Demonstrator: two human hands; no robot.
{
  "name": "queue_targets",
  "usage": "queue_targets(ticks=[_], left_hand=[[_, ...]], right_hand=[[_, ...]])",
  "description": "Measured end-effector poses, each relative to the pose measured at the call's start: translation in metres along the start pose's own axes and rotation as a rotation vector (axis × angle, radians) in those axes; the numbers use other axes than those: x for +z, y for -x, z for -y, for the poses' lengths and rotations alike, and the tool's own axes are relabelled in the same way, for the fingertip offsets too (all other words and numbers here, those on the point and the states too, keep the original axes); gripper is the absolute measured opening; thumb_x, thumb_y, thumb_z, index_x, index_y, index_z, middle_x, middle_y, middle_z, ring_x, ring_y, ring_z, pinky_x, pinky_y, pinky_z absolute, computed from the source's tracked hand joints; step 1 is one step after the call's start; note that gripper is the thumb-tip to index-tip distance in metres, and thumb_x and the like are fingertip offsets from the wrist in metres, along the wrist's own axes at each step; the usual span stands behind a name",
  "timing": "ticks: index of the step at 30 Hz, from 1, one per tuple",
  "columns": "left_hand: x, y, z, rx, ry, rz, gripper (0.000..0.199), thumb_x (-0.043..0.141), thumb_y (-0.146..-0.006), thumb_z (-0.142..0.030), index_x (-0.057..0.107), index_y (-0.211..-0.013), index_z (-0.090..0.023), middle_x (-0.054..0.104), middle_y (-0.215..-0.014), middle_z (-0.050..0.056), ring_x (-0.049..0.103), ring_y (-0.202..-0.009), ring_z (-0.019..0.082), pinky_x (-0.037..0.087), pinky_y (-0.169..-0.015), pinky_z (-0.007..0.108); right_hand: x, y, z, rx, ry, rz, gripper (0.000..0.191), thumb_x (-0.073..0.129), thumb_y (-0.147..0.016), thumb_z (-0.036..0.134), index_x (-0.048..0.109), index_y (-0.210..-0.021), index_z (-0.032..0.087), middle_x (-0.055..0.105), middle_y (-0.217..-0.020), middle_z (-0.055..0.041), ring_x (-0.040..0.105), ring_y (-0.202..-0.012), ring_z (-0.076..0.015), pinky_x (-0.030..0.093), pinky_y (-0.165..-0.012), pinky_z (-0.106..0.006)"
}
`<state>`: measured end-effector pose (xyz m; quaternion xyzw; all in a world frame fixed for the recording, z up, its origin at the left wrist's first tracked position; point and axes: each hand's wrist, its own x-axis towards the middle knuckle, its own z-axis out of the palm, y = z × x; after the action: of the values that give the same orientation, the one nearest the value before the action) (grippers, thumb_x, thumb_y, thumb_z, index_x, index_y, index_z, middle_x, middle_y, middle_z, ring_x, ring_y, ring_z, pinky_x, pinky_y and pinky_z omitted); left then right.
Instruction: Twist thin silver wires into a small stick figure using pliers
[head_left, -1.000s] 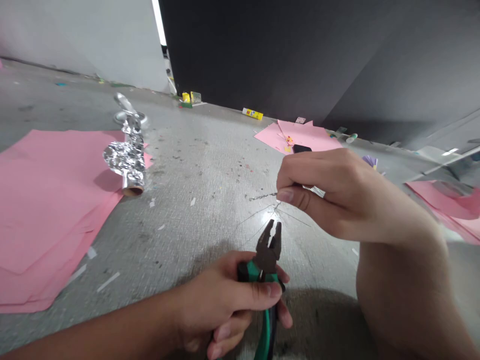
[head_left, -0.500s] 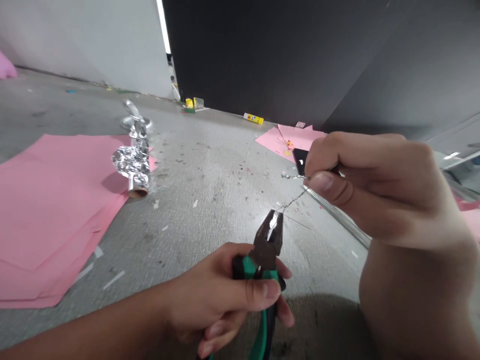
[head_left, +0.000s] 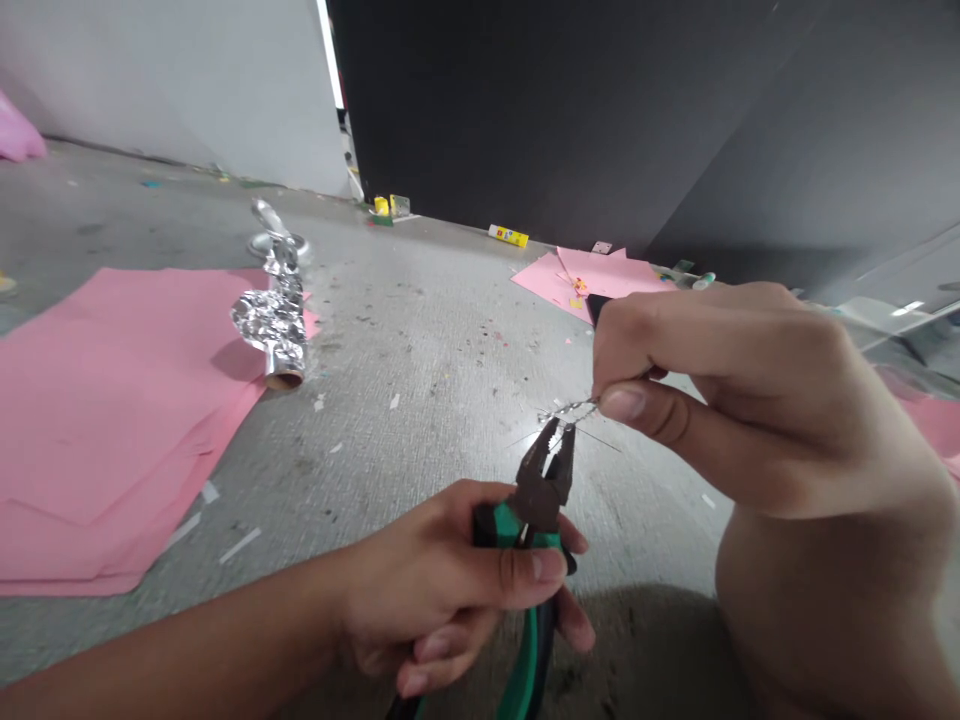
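Note:
My left hand [head_left: 465,580] is wrapped round green and black pliers [head_left: 541,500], whose dark metal jaws point away from me and stand apart. Just beyond the jaw tips is a thin twisted wire [head_left: 574,410], pinched between thumb and forefinger of my right hand [head_left: 720,400]. Its loose twisted end now lies close above the jaws, and fine straight ends stick out to both sides. Whether the jaws touch the wire I cannot tell.
On the left, a foil-wrapped cardboard tube [head_left: 281,310] stands at the edge of pink paper sheets [head_left: 112,400]. A yellow glue stick [head_left: 508,236] lies by the black panel [head_left: 525,120]. More pink paper [head_left: 555,280] is behind my right hand. White paper scraps [head_left: 240,545] litter the grey floor.
My right hand has moved down and slightly left, bringing the twisted wire's loose end near the pliers' jaws. The pliers have shifted slightly right, with their jaws still apart.

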<state>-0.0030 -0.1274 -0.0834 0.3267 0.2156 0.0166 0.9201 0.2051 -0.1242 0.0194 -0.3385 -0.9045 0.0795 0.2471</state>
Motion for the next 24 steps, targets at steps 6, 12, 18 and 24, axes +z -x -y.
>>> queue_targets(ticks=[6, 12, 18, 24], left_hand=[[0.003, 0.0, -0.001, -0.009, -0.026, -0.028, 0.024, 0.062, -0.09, -0.028, 0.056, -0.111, -0.017, 0.073, -0.093, 0.008, 0.036, -0.027, -0.002, 0.03, -0.027, 0.01], [0.001, -0.002, 0.004, 0.014, -0.021, -0.034, 0.025, 0.062, -0.089, -0.032, 0.057, -0.108, -0.016, 0.072, -0.084, 0.006, 0.037, -0.027, -0.001, 0.026, -0.025, 0.012], [0.004, -0.008, 0.008, 0.079, -0.103, -0.132, 0.027, 0.065, -0.086, -0.038, 0.058, -0.103, -0.017, 0.071, -0.078, 0.003, 0.036, -0.032, 0.002, 0.023, -0.03, 0.017], [0.004, -0.012, 0.013, 0.203, -0.061, -0.223, 0.024, 0.071, -0.082, -0.035, 0.061, -0.094, -0.016, 0.067, -0.068, 0.002, 0.064, -0.074, 0.015, 0.043, -0.071, 0.025]], right_hand=[[0.003, 0.0, 0.005, 0.015, 0.066, 0.039, 0.023, 0.051, -0.095, 0.02, 0.05, -0.072, 0.02, 0.046, -0.063, 0.0023, 0.038, -0.057, -0.0114, 0.03, -0.055, -0.03], [0.006, -0.001, 0.004, 0.011, 0.116, 0.043, 0.021, 0.05, -0.094, 0.019, 0.05, -0.073, 0.021, 0.046, -0.064, 0.0019, 0.041, -0.057, -0.0127, 0.03, -0.055, -0.03], [0.008, -0.003, 0.005, 0.014, 0.135, 0.043, 0.02, 0.05, -0.093, 0.018, 0.051, -0.073, 0.021, 0.048, -0.063, 0.0016, 0.041, -0.056, -0.0131, 0.029, -0.054, -0.03], [0.012, -0.005, 0.004, 0.003, 0.181, 0.06, 0.022, 0.047, -0.095, 0.019, 0.051, -0.073, 0.021, 0.046, -0.063, 0.0015, 0.04, -0.056, -0.0138, 0.029, -0.054, -0.03]])
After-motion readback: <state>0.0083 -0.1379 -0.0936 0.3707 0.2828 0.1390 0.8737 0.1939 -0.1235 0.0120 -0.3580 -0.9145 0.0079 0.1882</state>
